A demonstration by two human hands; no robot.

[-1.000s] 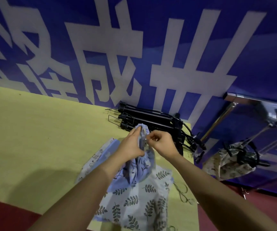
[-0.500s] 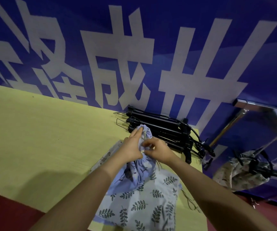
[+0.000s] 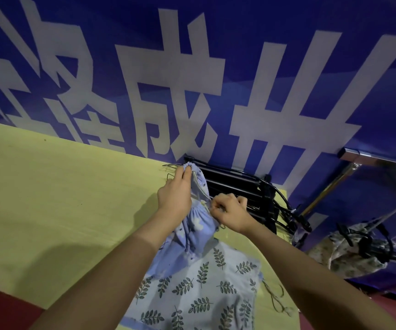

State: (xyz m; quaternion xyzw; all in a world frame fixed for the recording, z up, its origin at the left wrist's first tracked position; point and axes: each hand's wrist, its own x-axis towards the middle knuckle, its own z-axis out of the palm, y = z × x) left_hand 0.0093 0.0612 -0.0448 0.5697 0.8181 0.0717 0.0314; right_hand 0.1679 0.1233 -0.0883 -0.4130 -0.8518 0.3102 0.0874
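So your left hand (image 3: 174,201) has the light blue cloth drawstring pouch (image 3: 198,228) by its gathered neck, fingers pressed together and pinching the bunched top. The pouch is held up over the yellow-green table (image 3: 61,198). Your right hand (image 3: 230,214) is curled tight, pinching the pouch's thin pale cord (image 3: 200,190) just beside it. A leaf-print cloth bag (image 3: 204,287) lies flat underneath, with a stack of black hangers (image 3: 235,184) behind.

yellow table (image 3: 61,198); blue banner (image 3: 287,32), white characters, behind it; black hangers (image 3: 235,184) stacked at its far edge; leaf-print cloth (image 3: 204,294) flat near front edge; loose cord (image 3: 275,298) just beside; floral bag (image 3: 349,258) under metal rack (image 3: 330,186), right
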